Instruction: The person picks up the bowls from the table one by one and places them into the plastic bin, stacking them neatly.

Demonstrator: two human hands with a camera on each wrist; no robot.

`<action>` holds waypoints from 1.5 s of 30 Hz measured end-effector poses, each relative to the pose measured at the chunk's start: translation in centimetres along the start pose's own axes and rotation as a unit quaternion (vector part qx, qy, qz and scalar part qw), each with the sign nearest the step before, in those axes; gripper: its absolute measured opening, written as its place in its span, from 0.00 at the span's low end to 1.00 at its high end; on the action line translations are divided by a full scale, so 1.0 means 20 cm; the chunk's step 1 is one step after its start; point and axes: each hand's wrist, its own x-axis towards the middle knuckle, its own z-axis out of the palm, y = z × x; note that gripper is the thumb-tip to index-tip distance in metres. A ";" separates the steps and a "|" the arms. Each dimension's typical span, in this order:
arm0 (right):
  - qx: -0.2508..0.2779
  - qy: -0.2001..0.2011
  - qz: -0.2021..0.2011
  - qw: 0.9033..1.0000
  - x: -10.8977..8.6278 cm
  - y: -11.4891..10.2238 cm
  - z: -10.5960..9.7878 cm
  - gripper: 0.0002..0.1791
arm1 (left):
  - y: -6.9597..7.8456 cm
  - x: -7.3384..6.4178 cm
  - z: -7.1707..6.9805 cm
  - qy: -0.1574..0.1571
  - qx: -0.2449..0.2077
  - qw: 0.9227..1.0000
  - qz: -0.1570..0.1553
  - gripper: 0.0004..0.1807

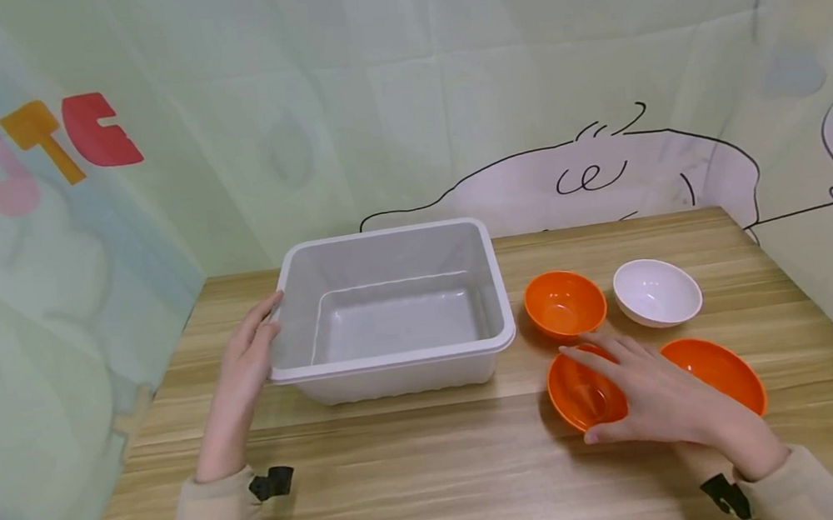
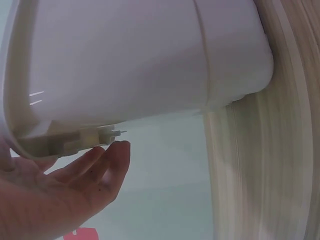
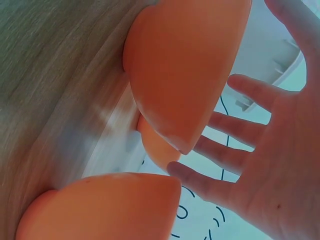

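Observation:
At the left side of the grey plastic basin (image 1: 397, 372), my left hand (image 1: 243, 356) holds the rim. In the left wrist view the fingers (image 2: 112, 167) bend beneath the rim's lip, while the thumb is mostly hidden behind it. My right hand (image 1: 659, 396) hovers with spread fingers over a near orange bowl (image 1: 576, 395). The thumb is by its near edge and the fingers reach past its far edge. The right wrist view shows the spread fingers (image 3: 245, 131) beside the bowl's rim (image 3: 195, 65), pinching nothing.
Behind that bowl stands another orange bowl (image 1: 564, 304), with a white bowl (image 1: 657, 294) to its right. A third orange bowl (image 1: 725, 377) is partly covered by the right hand. All rest on a wooden table (image 1: 422, 477). A printed cloth (image 1: 374, 130) hangs behind.

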 end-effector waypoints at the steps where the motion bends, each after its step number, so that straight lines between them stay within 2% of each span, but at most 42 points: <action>1: -0.002 0.000 -0.001 1.000 0.00 0.00 0.00 0.52 | 0.00 0.00 0.00 -0.002 -0.002 1.000 0.000 0.28; 6: -0.010 0.003 -0.005 1.000 0.00 0.00 0.01 0.52 | -0.01 0.00 -0.02 -0.014 -0.007 1.000 -0.001 0.28; 16: -0.016 0.003 -0.004 1.000 -0.01 0.00 0.01 0.51 | -0.02 0.01 -0.03 -0.032 0.012 0.999 -0.005 0.28; 25: -0.022 -0.003 0.006 1.000 0.00 -0.01 0.01 0.52 | -0.04 0.02 -0.04 -0.049 -0.019 0.999 -0.007 0.28; 45: -0.019 -0.009 0.020 1.000 0.00 -0.01 0.02 0.53 | -0.07 0.01 -0.05 -0.059 -0.049 0.997 -0.013 0.28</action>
